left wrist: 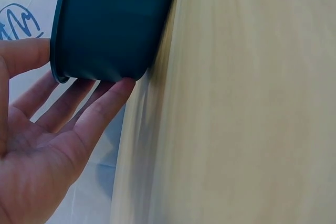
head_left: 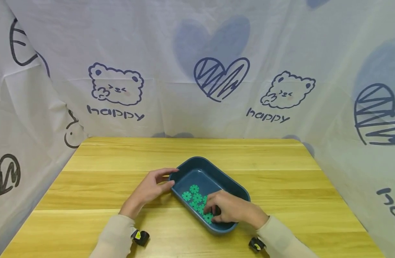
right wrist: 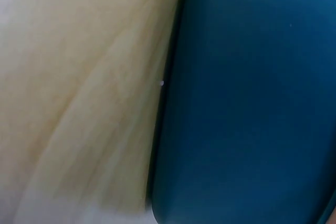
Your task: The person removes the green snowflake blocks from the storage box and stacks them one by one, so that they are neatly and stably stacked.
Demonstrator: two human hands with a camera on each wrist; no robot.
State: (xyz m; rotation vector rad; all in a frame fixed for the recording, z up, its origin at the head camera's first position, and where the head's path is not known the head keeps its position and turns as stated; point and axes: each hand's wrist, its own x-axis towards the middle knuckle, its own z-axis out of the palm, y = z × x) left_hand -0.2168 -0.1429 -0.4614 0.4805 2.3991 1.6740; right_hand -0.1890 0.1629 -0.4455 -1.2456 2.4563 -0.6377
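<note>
A dark teal bin with rounded corners sits at a slant on the wooden table. Several green notched discs lie inside it along the near side. My left hand touches the bin's left end, with fingers fairly straight against the outer wall and one digit at the rim. Inside the bin's right end is my right hand, its fingers bent down among the discs; I cannot tell whether it pinches one. The bin's outer wall fills much of the right wrist view, which hides the fingertips.
The wooden table extends around the bin on all sides. White cloth printed with bears and hearts hangs behind the table and at both sides. Each wrist wears a small black device, such as the left one.
</note>
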